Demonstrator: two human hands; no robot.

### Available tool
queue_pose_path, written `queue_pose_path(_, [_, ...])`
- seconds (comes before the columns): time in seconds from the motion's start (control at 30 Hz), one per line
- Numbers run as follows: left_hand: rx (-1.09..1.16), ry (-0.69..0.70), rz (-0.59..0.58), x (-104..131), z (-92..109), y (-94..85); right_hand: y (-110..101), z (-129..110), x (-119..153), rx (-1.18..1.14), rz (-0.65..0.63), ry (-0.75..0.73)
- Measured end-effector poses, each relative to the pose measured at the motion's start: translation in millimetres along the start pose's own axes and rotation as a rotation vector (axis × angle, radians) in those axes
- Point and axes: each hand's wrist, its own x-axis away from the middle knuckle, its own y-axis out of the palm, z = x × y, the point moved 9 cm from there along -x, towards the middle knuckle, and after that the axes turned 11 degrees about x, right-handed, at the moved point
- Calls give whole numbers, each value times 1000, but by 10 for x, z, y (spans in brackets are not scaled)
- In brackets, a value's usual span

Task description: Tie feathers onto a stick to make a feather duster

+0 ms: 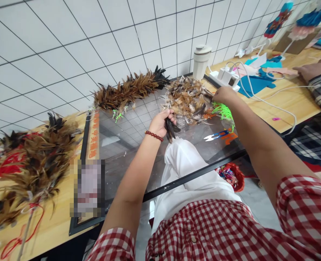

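Feathers [172, 129], one small dark bunch, hang pinched in my left hand [160, 123] over the smooth, reflective worktop [122, 145]. From that hand, one fluffy heap [187, 96] of loose brown feathers lies toward one o'clock, one bristly feather garland [127, 90] toward eleven, one pair of blue-and-silver snips [217, 135] at three. My right hand [225, 96] is at the heap's three-o'clock edge; I cannot tell its grip.

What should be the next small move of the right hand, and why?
Perhaps the right hand should take a feather from the feather pile: it is at the pile's right edge, though its grip is unclear, while the left hand holds some dark feathers.
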Motion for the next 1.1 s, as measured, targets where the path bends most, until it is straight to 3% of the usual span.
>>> queue_pose_path(0.1, [8, 8, -8, 1, 25, 6, -180, 200, 73, -159, -85, 117])
queue_pose_path(0.27, [-13, 17, -15, 1, 8, 24, -406, 257, 253, -702, -60, 158])
queue_pose_path(0.37, [-18, 26, -27, 12, -28, 61, -413, 8, 387, -1086, -28, 66])
queue_pose_path(0.47, [-19, 9, -15, 46, -97, 98, -336, -351, 614, -1269, 41, -14])
queue_pose_path(0.57, [3, -28, 11, 90, -182, 129, -333, -685, 960, -1156, 245, -149])
queue_pose_path(0.67, [69, -39, 2, 102, -236, 164, -380, -1061, 1352, -840, 392, -461])
queue_pose_path(0.77, [141, -17, -11, 77, -249, 170, -280, -1329, 1611, -548, 396, -733])
queue_pose_path(0.93, [153, -44, 0, 62, -275, 166, -184, -1474, 1774, -336, 417, -1006])
queue_pose_path(1.0, [158, -18, 37, 74, -230, 139, -212, -1386, 1648, -258, 384, -965])
queue_pose_path(1.1, [202, 44, 55, 88, -115, 110, -373, -860, 1132, -119, 380, -554])
